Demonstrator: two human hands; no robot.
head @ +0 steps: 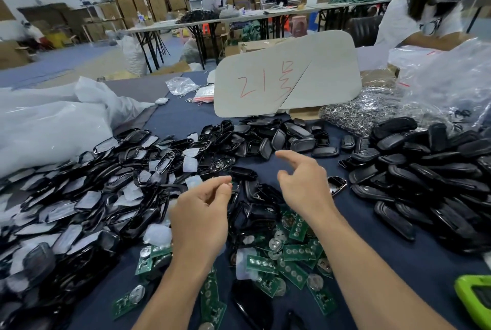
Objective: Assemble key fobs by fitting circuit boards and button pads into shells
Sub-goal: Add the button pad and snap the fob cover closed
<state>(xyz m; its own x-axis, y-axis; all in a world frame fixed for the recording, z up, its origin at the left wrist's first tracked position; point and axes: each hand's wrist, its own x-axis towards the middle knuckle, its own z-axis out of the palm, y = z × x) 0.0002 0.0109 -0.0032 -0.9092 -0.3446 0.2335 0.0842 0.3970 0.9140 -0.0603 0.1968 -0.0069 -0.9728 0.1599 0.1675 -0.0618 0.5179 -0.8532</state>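
Green circuit boards (297, 254) with round button cells lie heaped on the dark blue table near me. To the left spreads a pile of glossy black shells with clear film pads (87, 191). A pile of matte black shell backs (425, 178) fills the right side. My left hand (202, 212) hovers over the middle, fingertips curled together and pinching a small part, too small to identify. My right hand (303, 183) hovers beside it with fingers relaxed and spread, holding nothing. A single glossy shell (336, 185) lies just right of my right hand.
A grey card with red writing (287, 77) stands at the back. White plastic bags (53, 122) lie at the far left, and metal key rings (358, 114) and a clear bag (446, 85) at the back right. A person sits opposite. A green device (475, 297) sits at the lower right.
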